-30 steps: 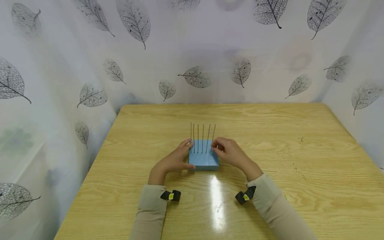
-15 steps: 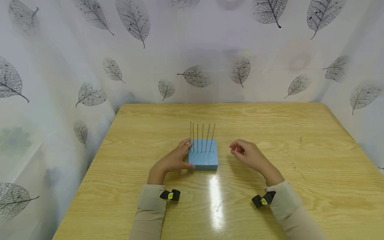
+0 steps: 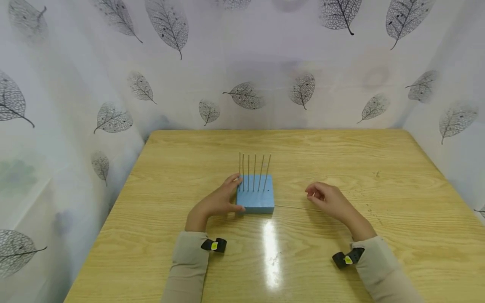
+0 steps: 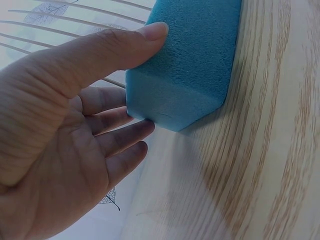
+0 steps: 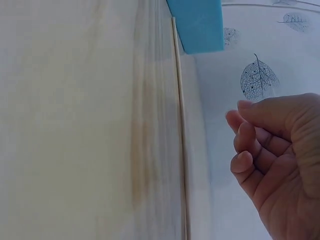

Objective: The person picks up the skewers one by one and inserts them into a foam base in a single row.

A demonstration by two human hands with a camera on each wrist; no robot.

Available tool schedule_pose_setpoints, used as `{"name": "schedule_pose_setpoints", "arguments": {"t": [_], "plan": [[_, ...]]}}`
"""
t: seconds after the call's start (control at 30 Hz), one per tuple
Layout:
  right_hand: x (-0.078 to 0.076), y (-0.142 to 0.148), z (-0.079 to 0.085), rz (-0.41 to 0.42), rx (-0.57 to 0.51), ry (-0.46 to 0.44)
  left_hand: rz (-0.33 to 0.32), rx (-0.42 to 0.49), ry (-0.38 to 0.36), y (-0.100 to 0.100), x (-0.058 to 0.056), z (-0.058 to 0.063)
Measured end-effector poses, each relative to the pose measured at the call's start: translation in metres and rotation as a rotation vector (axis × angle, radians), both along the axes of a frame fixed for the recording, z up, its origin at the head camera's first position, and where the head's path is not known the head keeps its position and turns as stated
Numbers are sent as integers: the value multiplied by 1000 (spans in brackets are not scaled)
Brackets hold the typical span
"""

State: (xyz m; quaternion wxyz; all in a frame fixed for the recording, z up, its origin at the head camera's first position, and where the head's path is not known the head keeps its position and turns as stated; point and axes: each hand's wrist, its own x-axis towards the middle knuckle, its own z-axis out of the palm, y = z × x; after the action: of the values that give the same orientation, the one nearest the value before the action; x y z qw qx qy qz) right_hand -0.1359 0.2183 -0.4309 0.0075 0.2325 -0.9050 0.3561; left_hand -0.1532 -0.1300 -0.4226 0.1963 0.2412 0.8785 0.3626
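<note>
A blue foam block (image 3: 261, 200) sits on the wooden table, with several thin wooden sticks (image 3: 254, 172) standing in a row in its top. My left hand (image 3: 217, 203) holds the block at its left end. In the left wrist view the thumb (image 4: 145, 35) lies on the front face and the other fingers are at the end and far side. To the block's right my right hand (image 3: 331, 201) hovers with loosely curled fingers and nothing in them. One more stick (image 5: 181, 125) lies on the table, its near end beside the block. Part of it is hidden behind the right hand in the head view.
A small dark hole (image 3: 268, 190) shows in the block's top, right of the row. The wooden table (image 3: 151, 176) reaches back to a pale curtain (image 3: 265, 46) printed with leaves. Both wrists wear black bands.
My right hand has left the rightmost standing stick and moved right, away from the block. The lying stick is now more visible. My left hand keeps its hold on the block.
</note>
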Motion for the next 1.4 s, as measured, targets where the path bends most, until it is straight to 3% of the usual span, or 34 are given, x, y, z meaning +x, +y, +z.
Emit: {"name": "schedule_pose_setpoints", "arguments": {"t": [0.43, 0.8, 1.03, 1.4], "plan": [[6, 24, -3, -14, 93, -73, 2, -9, -3, 0, 0, 0], [9, 33, -5, 14, 109, -114, 2, -3, -16, 1, 1, 3], [8, 32, -5, 74, 128, -166, 0, 10, -23, 1, 1, 3], [8, 21, -5, 121, 207, -145, 1, 11, -12, 1, 1, 2]]}}
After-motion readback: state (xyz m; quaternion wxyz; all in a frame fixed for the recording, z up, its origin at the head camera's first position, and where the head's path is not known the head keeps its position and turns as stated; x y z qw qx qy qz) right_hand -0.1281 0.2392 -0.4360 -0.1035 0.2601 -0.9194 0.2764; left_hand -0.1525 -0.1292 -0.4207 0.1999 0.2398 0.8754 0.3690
